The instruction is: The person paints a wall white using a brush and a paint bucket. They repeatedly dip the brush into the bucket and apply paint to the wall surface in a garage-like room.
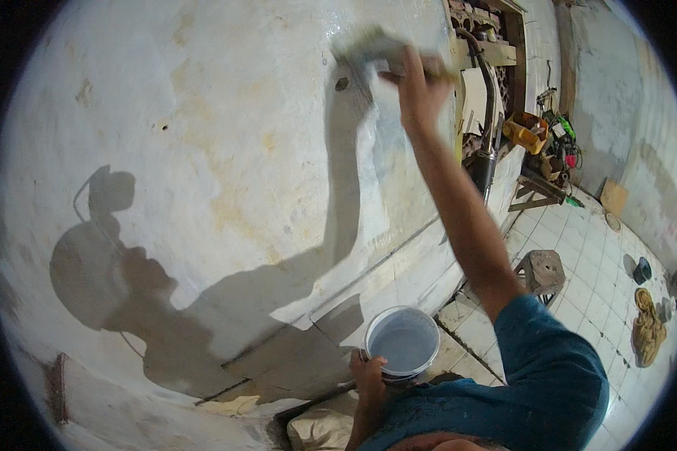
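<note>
High on the stained plaster wall (248,141), my right hand (423,84) grips a blurred, wide brush-like tool (366,48) by its handle, with its head at the wall. Motion blur hides the exact kind of tool. Wet, shiny patches show around it, beside a small dark hole (342,84). Low against my body, my left hand (368,369) holds the rim of a white plastic bucket (435,338). Grey-white liquid (404,340) is inside the bucket. My shadow falls across the wall to the left.
A wooden-framed opening with a metal exhaust pipe (485,163) lies right of the wall. Beyond it are a yellow container (524,133) and cluttered tools. A stool (543,270), a dark cup-like container (642,270) and a brown cloth (647,332) are on the tiled floor. Beige fabric (319,431) lies below.
</note>
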Tool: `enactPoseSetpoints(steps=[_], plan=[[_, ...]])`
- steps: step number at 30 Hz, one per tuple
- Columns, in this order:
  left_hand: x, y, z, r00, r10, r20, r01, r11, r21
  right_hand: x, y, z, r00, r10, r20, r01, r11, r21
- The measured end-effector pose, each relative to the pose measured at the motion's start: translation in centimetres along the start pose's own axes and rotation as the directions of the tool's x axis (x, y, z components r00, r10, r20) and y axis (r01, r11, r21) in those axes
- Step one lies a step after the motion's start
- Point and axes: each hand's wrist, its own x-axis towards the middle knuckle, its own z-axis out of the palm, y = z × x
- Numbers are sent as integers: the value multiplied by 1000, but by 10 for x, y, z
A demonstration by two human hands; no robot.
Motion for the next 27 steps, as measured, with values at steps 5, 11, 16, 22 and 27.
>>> enactPoseSetpoints(steps=[5,11,16,22,27], plan=[[11,-19,-9,992,-91,-92,101,989,109,-145,-27,-93,908,346,-236,-405,868,-287],[17,-16,-12,996,-39,-78,52,983,176,-117,-48,-74,936,342,79,-117,517,-848],[4,5,0,998,-62,-32,63,997,48,-14,-35,6,994,103,37,-57,772,-633],[0,-4,-6,994,-81,-75,85,995,54,-63,-34,-22,971,192,-143,-195,981,-11],[-1,-28,-31,994,-50,-98,56,996,67,-235,-7,-141,794,504,-340,-510,856,79]])
